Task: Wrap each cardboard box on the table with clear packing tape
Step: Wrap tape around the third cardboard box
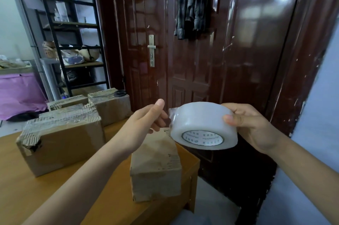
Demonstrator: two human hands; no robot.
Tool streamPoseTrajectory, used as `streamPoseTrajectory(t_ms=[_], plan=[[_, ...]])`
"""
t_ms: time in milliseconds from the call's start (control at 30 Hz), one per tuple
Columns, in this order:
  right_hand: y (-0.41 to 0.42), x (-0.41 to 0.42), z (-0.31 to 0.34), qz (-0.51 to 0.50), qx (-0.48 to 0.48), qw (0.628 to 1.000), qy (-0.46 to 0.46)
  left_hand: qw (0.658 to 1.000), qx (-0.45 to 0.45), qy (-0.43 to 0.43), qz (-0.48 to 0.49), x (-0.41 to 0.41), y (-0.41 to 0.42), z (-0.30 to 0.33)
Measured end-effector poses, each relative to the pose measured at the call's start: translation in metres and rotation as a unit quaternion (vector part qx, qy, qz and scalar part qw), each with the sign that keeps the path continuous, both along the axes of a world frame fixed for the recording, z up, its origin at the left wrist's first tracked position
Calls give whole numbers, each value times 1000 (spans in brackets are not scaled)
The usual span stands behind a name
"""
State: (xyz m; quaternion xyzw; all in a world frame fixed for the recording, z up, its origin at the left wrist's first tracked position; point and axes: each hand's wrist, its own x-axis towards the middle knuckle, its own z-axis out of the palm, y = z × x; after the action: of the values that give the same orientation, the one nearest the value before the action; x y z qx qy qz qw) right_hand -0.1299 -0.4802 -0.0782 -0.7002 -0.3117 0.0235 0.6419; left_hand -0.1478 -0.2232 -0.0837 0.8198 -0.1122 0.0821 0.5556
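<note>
My right hand (pixel 251 124) grips a wide roll of clear packing tape (pixel 201 124) in the air above the table's right end. My left hand (pixel 146 122) is at the roll's left side, fingers curled at the loose tape end; whether it pinches the end I cannot tell. Below the hands a small cardboard box (pixel 156 166) stands on the wooden table (pixel 27 197). A bigger box (pixel 60 140) with torn corrugated edges lies to the left. Two more boxes (pixel 110 107) sit behind it.
Black-handled scissors (pixel 119 93) lie on the far box. A dark red door (pixel 192 50) stands close behind the table with a plaid shirt hanging on it. A black metal shelf (pixel 73 41) is at the back left, a purple sheet (pixel 20 94) beside it.
</note>
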Motion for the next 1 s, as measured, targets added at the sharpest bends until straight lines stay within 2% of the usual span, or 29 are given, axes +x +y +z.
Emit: streamPoseTrajectory(t_ms=[133,267,467,567,667,733,800,833,933,1000], plan=[[2,3,4,4,-13,1000,-16,998,-26,16,-58,0,-12,3],[2,6,6,10,-25,999,-24,992,-62,-20,-108,-1,-9,-1],[15,21,28,9,-78,993,-89,989,-103,-61,-92,1,-6,0],[24,28,54,24,-162,979,-120,974,-200,-48,-93,4,-3,7],[39,36,74,6,-320,939,-128,935,-331,-30,-121,9,3,19],[51,44,75,-28,-444,885,-135,923,-353,-40,-145,11,8,22],[57,51,70,-42,-513,847,-133,918,-360,-40,-162,12,10,22],[56,54,66,-37,-503,855,-121,914,-372,-28,-161,13,11,21],[41,57,58,-11,-369,926,-74,887,-438,25,-143,17,14,20],[31,54,53,23,-321,946,-38,865,-479,38,-142,19,18,23]])
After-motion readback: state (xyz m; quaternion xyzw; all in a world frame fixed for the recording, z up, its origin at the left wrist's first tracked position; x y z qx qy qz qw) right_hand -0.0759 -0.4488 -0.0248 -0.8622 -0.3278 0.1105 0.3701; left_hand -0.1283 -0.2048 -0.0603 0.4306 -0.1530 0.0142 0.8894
